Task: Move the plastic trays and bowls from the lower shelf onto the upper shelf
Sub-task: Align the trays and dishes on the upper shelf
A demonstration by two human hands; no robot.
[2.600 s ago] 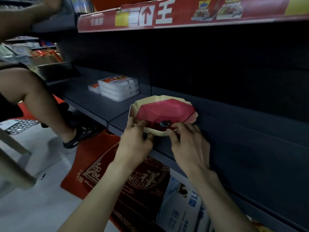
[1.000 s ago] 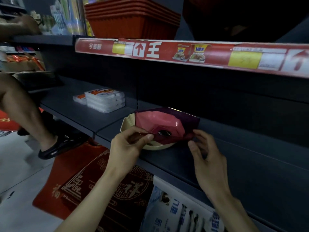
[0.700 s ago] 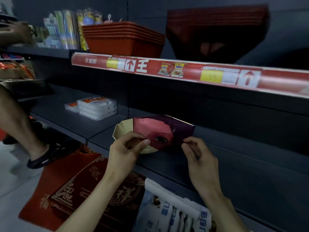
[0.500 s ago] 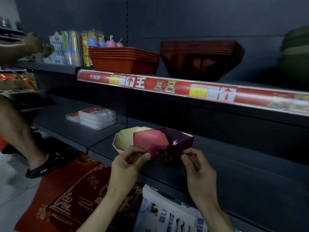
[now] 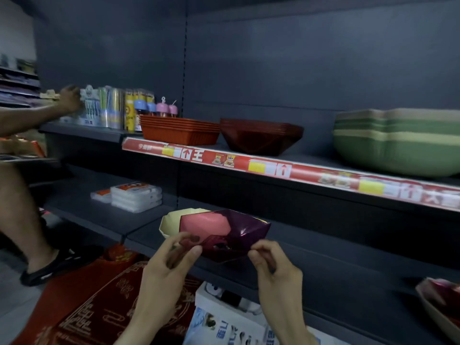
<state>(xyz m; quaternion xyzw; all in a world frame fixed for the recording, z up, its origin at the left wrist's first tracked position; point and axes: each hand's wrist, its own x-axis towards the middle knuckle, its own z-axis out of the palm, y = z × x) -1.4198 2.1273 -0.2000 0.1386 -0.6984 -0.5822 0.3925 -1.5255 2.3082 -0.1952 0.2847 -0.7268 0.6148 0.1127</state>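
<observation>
Bowls [image 5: 261, 135] and trays [image 5: 179, 130] already sit on the upper shelf [image 5: 311, 163], while both hands, left [image 5: 171, 265] and right [image 5: 276, 267], pinch another purple bowl [image 5: 239, 235] just above the lower shelf [image 5: 323, 265].

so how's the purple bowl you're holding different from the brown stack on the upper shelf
The purple bowl is see-through and tinted; the brown stack looks dark and opaque. The purple bowl is a single piece, lifted and tilted at the lower shelf between the left hand and the right hand; the brown stack is several nested bowls sitting level on the upper shelf. Both share an angular, faceted shape.
</observation>
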